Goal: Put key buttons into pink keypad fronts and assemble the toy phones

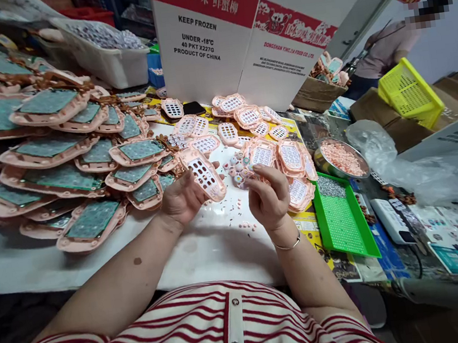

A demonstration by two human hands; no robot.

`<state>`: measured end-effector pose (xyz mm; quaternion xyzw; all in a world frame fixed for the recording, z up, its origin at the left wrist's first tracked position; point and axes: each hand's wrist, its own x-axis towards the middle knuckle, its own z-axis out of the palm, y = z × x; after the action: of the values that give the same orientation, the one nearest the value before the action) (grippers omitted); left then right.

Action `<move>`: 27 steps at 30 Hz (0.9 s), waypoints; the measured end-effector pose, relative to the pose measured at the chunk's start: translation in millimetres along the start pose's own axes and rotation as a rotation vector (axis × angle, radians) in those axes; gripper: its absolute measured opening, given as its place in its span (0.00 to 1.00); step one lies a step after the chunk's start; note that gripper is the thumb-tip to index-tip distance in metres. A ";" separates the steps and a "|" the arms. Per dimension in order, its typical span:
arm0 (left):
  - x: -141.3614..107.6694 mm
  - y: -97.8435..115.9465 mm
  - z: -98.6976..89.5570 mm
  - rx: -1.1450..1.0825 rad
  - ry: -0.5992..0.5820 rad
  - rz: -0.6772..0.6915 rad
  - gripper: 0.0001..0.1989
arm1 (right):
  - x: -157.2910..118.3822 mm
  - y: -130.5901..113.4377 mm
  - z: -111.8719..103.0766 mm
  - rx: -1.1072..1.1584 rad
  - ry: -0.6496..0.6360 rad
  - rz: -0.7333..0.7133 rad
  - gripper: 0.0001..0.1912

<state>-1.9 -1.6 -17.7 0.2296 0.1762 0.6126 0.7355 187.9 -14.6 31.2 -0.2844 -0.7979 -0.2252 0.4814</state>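
Note:
My left hand [184, 199] grips a pink plastic toy phone shell [203, 176], tilted upright, with rows of open button holes. To its right, my right hand [269, 195] has its fingers curled toward the thumb beside a small pile of printed buttons [235, 169]; whatever the fingertips hold is too small to make out. Behind that hand lie pink shells with white buttons fitted [291, 156], stacked. More pink shells with holes [247, 116] are spread toward the back of the white table [218, 251].
Pink shells with green circuit boards [81, 222] are heaped high at left. A large white carton [211, 39] stands behind. At right are a green tray [343, 221], a metal bowl of small pink parts [342, 157] and a yellow basket [408, 94]. A person [390, 49] is farther back.

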 end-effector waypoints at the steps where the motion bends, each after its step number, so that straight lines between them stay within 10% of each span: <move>1: -0.2 -0.2 0.7 0.003 0.003 0.003 0.35 | -0.8 1.1 1.1 0.001 -0.002 0.002 0.17; 22: -4.9 -0.5 -0.7 0.053 0.014 -0.017 0.35 | -15.5 5.2 -7.1 0.135 0.006 0.115 0.27; 27: -5.4 1.9 0.0 0.043 -0.063 -0.057 0.37 | 12.0 9.7 -17.1 0.501 -0.200 0.501 0.08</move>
<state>-4.5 -6.6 -16.8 0.2597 0.1725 0.5798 0.7528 200.8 -15.5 50.2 -0.3647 -0.7770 0.1308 0.4961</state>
